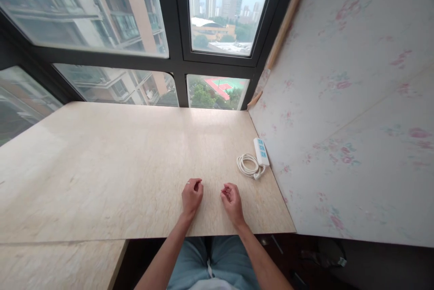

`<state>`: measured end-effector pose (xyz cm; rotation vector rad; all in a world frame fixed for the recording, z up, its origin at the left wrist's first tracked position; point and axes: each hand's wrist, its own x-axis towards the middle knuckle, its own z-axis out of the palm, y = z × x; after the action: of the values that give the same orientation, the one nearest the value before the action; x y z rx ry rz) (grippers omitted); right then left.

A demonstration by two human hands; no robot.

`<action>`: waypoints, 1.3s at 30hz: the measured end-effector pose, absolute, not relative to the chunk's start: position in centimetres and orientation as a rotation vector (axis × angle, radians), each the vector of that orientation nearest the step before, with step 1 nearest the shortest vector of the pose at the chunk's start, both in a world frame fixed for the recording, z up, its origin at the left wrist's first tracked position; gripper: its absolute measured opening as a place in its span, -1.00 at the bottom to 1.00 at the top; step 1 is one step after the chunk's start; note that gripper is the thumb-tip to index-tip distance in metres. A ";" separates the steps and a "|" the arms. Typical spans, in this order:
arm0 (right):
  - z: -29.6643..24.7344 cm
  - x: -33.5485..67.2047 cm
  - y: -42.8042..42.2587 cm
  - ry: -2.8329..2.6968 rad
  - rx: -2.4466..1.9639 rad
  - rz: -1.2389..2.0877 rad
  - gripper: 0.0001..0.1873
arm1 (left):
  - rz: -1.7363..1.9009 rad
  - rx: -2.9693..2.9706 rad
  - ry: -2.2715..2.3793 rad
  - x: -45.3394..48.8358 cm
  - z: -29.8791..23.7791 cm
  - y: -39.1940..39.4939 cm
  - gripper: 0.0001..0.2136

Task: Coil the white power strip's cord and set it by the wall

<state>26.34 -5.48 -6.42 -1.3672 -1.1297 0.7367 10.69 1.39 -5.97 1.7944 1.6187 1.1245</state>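
My left hand [192, 196] rests on the pale marble-look countertop [118, 168] near its front edge. Its fingers are curled in, with a ring on one of them and nothing visible in the grasp. A short gap to the right lies my right hand [232, 200], fingers also loosely curled and holding nothing that shows. Closest to the right hand is a white power strip [261, 152] with blue sockets, set against the wall beyond it. The strip's white cord [247, 164] is coiled beside it, the plug [257, 175] at the near side. Neither hand touches it.
A wallpapered wall [339, 145] with pink flowers bounds the counter on the right. Dark window frames [178, 59] stand along the back. A lower marble-look ledge [57, 263] is at front left, and dark drawers [281, 254] sit below the counter at right.
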 end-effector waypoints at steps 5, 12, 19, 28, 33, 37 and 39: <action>-6.5 26.9 -5.8 -0.946 -1.286 0.964 -0.59 | 1.070 1.891 1.565 10.6 -5.6 0.8 -0.86; -5.9 27.2 -5.7 -0.854 -1.266 1.090 -0.56 | 0.927 2.120 1.397 10.7 -4.6 0.4 -0.86; -6.2 27.3 -5.7 -0.852 -1.256 1.100 -0.55 | 0.817 2.251 1.147 10.8 -4.2 -0.6 -0.86; -6.3 26.9 -5.9 -1.090 -1.228 1.001 -0.65 | 0.779 2.346 0.971 10.7 -5.0 -0.7 -0.83; -6.2 26.8 -5.9 -1.178 -1.220 0.961 -0.69 | 0.773 2.477 0.872 10.6 -5.0 -0.8 -0.81; -6.2 26.6 -6.0 -1.269 -1.227 0.905 -0.66 | 0.780 2.622 0.851 10.6 -5.5 -1.0 -0.77; -6.2 26.6 -5.9 -1.281 -1.241 0.889 -0.63 | 0.787 2.681 0.854 10.7 -5.8 -1.1 -0.77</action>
<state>26.58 -5.93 -6.23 -1.2412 -1.2814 0.8890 10.66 -1.12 -5.76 2.6806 0.8536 0.7866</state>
